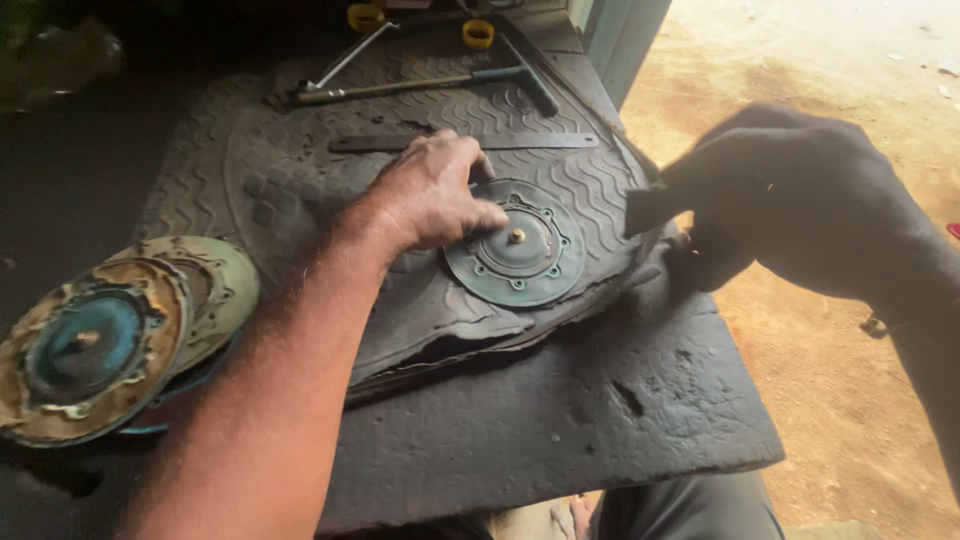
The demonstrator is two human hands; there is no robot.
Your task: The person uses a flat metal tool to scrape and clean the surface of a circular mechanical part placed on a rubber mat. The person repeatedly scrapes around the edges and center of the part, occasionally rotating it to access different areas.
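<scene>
Rubbery dark round diaphragm disc with a brass centre stud (515,244) lies on the ribbed black rubber mat (300,170), under the left hand (430,195), fingers (478,213) pressed flat on it, grasping nothing. Corroded teal metal discs (100,340) sit well left. Right hand not seen.
</scene>
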